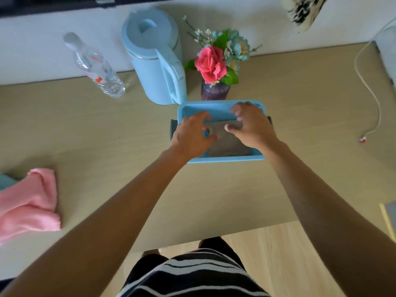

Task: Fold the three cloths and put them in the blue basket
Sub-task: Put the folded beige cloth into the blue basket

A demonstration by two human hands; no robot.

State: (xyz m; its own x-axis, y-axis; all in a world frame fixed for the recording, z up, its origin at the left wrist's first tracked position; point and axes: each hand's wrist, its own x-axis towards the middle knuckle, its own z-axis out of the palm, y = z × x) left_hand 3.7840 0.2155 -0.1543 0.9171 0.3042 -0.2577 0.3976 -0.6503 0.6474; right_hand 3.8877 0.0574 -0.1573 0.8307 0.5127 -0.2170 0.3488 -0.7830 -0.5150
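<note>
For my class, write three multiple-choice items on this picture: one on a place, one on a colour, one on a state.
1. Where is the grey cloth? A in the blue basket; B on a shelf; C in a drawer.
2. What colour is the kettle? A red; B light blue; C black.
3. How does the pink cloth lie? A neatly folded; B rumpled, unfolded; C rolled up tight.
Answers: 1 A, it shows within the basket's walls; 2 B, its body and lid are pale blue; 3 B, it lies in loose bunches on the table.
</note>
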